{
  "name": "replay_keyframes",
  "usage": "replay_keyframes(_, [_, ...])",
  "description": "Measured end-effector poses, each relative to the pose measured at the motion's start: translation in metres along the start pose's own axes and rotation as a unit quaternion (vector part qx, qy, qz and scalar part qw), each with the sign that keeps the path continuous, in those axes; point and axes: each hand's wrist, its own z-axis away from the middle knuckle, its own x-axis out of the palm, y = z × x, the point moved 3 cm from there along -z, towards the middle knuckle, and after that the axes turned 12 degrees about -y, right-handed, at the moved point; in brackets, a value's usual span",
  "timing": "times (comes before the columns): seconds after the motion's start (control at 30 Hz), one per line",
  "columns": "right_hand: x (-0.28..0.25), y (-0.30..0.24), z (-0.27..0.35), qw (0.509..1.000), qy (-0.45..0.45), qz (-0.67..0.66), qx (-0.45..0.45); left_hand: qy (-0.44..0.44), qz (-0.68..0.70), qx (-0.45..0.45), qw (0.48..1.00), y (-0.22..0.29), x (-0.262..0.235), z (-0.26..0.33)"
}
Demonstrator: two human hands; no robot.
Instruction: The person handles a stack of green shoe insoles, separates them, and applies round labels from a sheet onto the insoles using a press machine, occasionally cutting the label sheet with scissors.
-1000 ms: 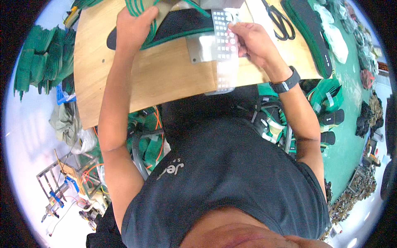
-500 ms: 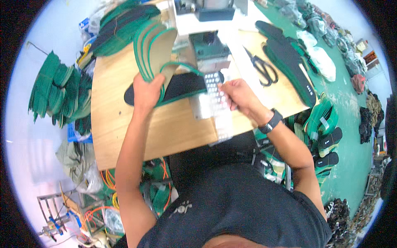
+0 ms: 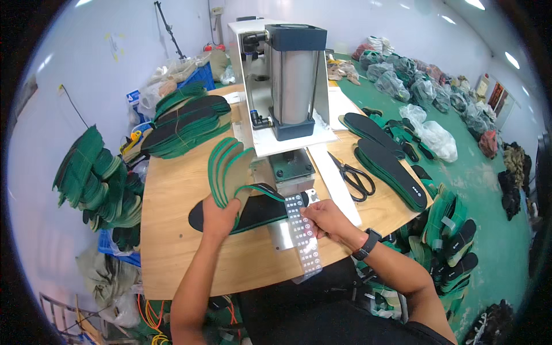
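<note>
My left hand (image 3: pixel 219 219) grips a fanned bunch of insoles (image 3: pixel 231 172), tan-faced with green edges. Beneath that hand a black insole (image 3: pixel 261 214) lies flat, one end reaching toward the press head. Between thumb and fingers, my right hand (image 3: pixel 332 221) pinches a clear film strip (image 3: pixel 306 244) printed with rows of small white marks. The strip's upper end lies over the end of an insole, just in front of the dark press block (image 3: pixel 292 167). A shiny metal plate (image 3: pixel 280 237) shows under the strip. Whether the strip touches the insole is hard to tell.
A pneumatic press (image 3: pixel 296 86) stands at the table's far middle. Black-handled scissors (image 3: pixel 357 183) and a stack of black insoles (image 3: pixel 392 175) lie to the right. More insole stacks (image 3: pixel 187 126) sit at the back left. Bundled insoles (image 3: pixel 86 172) rise beside the wooden table (image 3: pixel 172 253).
The view has tilted up, so the whole press now shows and the table sits lower in the picture. Both hands keep the same holds, with the strip still by the press.
</note>
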Motion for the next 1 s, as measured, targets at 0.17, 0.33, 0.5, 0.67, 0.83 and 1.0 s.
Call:
replay_keyframes(0.17, [-0.005, 0.001, 0.006, 0.998, 0.023, 0.053, 0.01, 0.023, 0.032, 0.075, 0.996, 0.006, 0.002, -0.006])
replay_keyframes(0.33, [0.002, 0.007, 0.001, 1.0, 0.017, 0.012, 0.024, 0.039, -0.033, -0.035, 0.998, 0.006, -0.003, 0.01])
replay_keyframes(0.5, [0.0, 0.005, 0.001, 1.0, -0.025, -0.013, -0.002, 0.054, 0.01, -0.02, 0.998, 0.01, -0.002, 0.013])
replay_keyframes(0.67, [-0.001, 0.003, 0.002, 1.0, -0.016, -0.008, 0.006, 0.043, 0.005, -0.027, 0.999, 0.008, 0.001, 0.009])
replay_keyframes(0.83, [0.001, 0.001, 0.001, 1.0, -0.009, 0.004, 0.006, 0.045, 0.022, -0.007, 0.999, 0.005, -0.001, 0.007])
replay_keyframes(1.0, [-0.002, 0.004, 0.001, 1.0, -0.019, 0.002, -0.002, 0.06, 0.028, 0.009, 0.998, 0.006, 0.0, 0.006])
